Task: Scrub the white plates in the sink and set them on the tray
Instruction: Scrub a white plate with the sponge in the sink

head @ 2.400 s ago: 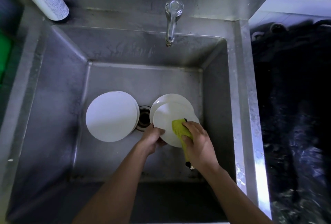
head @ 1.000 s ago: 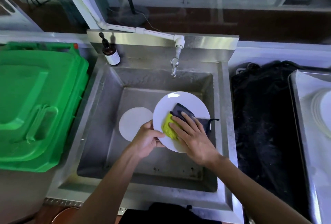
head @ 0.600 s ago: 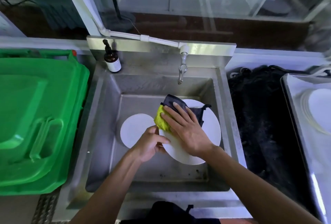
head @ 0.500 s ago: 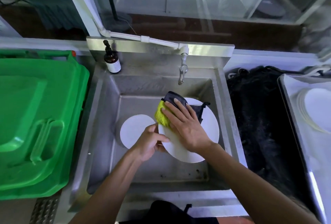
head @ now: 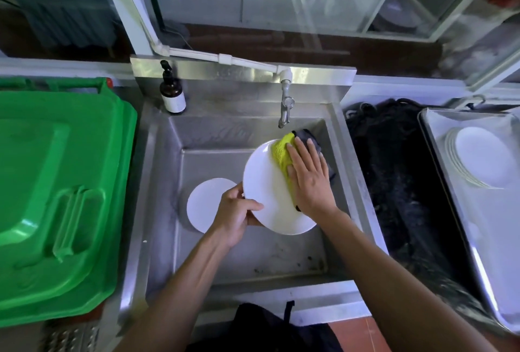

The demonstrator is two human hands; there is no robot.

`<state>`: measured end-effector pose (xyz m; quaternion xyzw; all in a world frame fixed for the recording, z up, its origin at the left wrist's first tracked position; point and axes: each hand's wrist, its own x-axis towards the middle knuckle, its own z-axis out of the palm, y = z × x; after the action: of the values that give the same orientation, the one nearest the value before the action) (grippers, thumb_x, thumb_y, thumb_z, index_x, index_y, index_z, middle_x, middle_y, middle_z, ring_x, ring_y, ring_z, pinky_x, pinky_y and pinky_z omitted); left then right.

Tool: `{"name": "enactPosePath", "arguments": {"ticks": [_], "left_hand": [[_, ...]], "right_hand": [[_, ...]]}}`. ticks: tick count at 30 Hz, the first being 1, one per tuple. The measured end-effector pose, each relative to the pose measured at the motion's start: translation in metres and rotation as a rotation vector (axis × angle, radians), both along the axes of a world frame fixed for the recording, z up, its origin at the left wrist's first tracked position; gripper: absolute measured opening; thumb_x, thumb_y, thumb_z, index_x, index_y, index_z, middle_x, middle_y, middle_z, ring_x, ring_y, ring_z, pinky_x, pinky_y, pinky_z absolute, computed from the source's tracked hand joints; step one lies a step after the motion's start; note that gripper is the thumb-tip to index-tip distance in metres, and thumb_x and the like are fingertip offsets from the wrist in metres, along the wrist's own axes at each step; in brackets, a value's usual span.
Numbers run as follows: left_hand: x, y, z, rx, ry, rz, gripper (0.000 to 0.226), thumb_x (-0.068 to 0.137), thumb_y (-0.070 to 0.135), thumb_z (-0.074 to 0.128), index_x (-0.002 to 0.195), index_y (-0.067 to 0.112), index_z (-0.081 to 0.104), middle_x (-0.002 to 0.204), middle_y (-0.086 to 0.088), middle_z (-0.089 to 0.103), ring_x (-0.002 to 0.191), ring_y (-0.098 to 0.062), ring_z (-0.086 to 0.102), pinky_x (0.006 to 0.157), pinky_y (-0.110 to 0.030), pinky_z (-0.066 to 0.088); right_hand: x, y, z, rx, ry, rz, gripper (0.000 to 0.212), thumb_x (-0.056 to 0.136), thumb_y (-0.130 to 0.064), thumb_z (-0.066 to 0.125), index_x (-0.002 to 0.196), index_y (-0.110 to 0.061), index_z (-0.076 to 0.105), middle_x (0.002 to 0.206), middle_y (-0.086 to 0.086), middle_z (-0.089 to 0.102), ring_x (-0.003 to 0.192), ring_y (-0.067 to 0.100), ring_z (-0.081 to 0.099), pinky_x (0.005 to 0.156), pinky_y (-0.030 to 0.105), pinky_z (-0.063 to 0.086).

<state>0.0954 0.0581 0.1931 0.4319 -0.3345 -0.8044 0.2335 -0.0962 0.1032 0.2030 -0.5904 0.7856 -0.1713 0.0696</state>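
Our left hand (head: 237, 212) has its grip pinched on the plate (head: 270, 191) rim above the sink (head: 157, 211); our right hand (head: 309, 180) presses the cloth (head: 281, 151) flat. Hard scrubbing may twist it loose.

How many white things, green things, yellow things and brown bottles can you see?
White plates or plate stacks: 3 – held plate, plate in the sink, stack on the tray
Green bins: 1
Yellow-and-grey cloths: 1
Brown bottles: 1
Total: 6
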Motion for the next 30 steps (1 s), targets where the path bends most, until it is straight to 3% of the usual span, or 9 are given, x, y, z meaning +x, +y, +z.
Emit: {"name": "enactPosePath", "arguments": {"ticks": [8, 13, 17, 20, 23, 26, 30], "left_hand": [[-0.011, 0.001, 0.005, -0.008, 0.016, 0.041, 0.036, 0.061, 0.003, 0.067, 0.097, 0.009, 0.069, 0.088, -0.013, 0.071, 0.072, -0.030, 0.066, 0.057, -0.038, 0.055], [-0.016, 0.002, 0.007, 0.018, 0.063, 0.043, 0.037, 0.072, 0.002, 0.068, 0.108, 0.009, 0.070, 0.094, -0.014, 0.072, 0.074, -0.031, 0.066, 0.060, -0.037, 0.055], [-0.017, 0.003, 0.006, 0.037, 0.084, 0.046, 0.030, 0.089, -0.001, 0.065, 0.116, 0.012, 0.071, 0.099, -0.013, 0.074, 0.077, -0.029, 0.069, 0.054, -0.034, 0.054], [-0.016, 0.004, 0.006, 0.031, 0.093, 0.051, 0.024, 0.092, 0.005, 0.066, 0.110, 0.017, 0.074, 0.099, -0.013, 0.074, 0.078, -0.027, 0.069, 0.054, -0.032, 0.053], [-0.012, 0.005, 0.005, 0.042, 0.106, 0.075, 0.029, 0.092, 0.005, 0.066, 0.117, 0.017, 0.072, 0.107, -0.013, 0.075, 0.086, -0.026, 0.072, 0.060, -0.032, 0.056], [-0.009, 0.006, 0.004, 0.054, 0.123, 0.108, 0.029, 0.089, 0.000, 0.066, 0.114, 0.015, 0.072, 0.100, -0.012, 0.074, 0.079, -0.027, 0.069, 0.056, -0.033, 0.054], [-0.004, 0.007, 0.001, 0.037, 0.127, 0.134, 0.033, 0.084, -0.004, 0.067, 0.110, 0.016, 0.074, 0.103, -0.015, 0.074, 0.082, -0.031, 0.069, 0.061, -0.036, 0.055]], "right_hand": [[0.012, 0.028, -0.007, -0.019, -0.102, -0.155, 0.048, 0.110, -0.026, 0.032, 0.157, -0.020, 0.031, 0.166, -0.002, 0.021, 0.156, 0.020, 0.008, 0.124, 0.050, 0.010], [0.038, 0.036, -0.011, 0.006, -0.263, -0.251, 0.051, 0.110, -0.022, 0.031, 0.160, -0.021, 0.021, 0.168, -0.004, 0.012, 0.156, 0.017, -0.001, 0.125, 0.046, 0.004], [0.060, 0.034, -0.008, -0.011, -0.344, -0.209, 0.053, 0.109, -0.019, 0.033, 0.160, -0.016, 0.018, 0.168, 0.000, 0.008, 0.156, 0.020, -0.005, 0.125, 0.043, 0.004], [0.074, 0.031, -0.008, -0.035, -0.352, -0.153, 0.052, 0.109, -0.019, 0.032, 0.160, -0.015, 0.018, 0.169, 0.000, 0.007, 0.156, 0.020, -0.006, 0.126, 0.041, 0.001], [0.079, 0.031, -0.011, -0.049, -0.354, -0.104, 0.051, 0.110, -0.021, 0.028, 0.160, -0.018, 0.018, 0.169, -0.003, 0.006, 0.156, 0.017, -0.008, 0.126, 0.043, 0.000], [0.078, 0.035, -0.018, -0.067, -0.310, -0.079, 0.051, 0.111, -0.023, 0.032, 0.160, -0.020, 0.021, 0.168, -0.005, 0.010, 0.156, 0.016, -0.005, 0.127, 0.047, 0.005], [0.078, 0.042, -0.026, -0.059, -0.240, -0.074, 0.050, 0.110, -0.026, 0.030, 0.160, -0.022, 0.023, 0.168, -0.005, 0.013, 0.156, 0.016, -0.003, 0.126, 0.051, 0.010]]}}
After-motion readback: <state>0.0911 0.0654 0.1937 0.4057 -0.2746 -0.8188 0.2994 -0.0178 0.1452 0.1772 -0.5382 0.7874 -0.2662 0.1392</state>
